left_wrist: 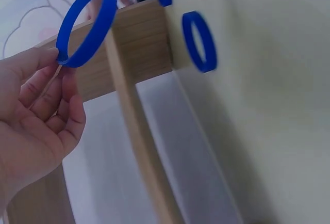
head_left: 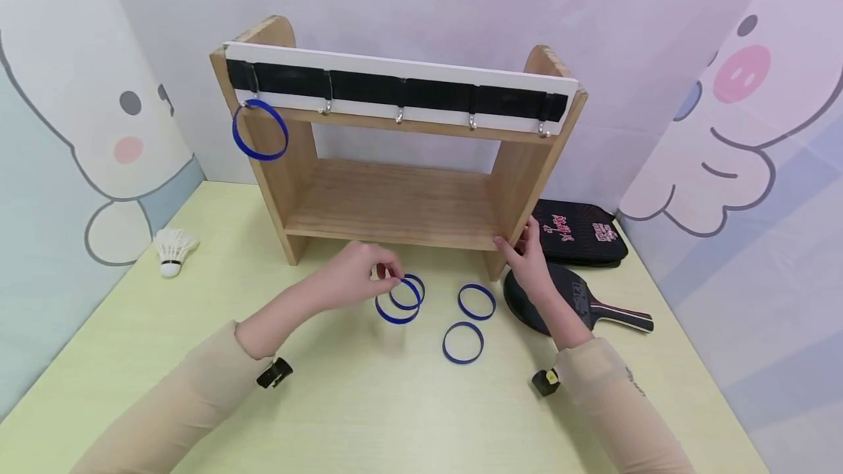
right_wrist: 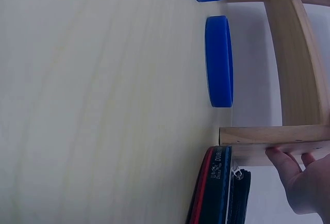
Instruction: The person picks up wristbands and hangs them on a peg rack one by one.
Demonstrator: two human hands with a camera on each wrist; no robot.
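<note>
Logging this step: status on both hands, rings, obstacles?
Left fingers pinching blue ring, off the table. Right fingers holding wooden rack at right side. One ring hung, three rings on table. Black paddle near rack's right end, likely no obstruction.

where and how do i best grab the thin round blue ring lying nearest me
Probably pinch the near edge of the thin round blue ring, inside and out, coming from your side: its narrow band surrounds an open centre, and the pale brown wooden shelf stands beyond it.
</note>
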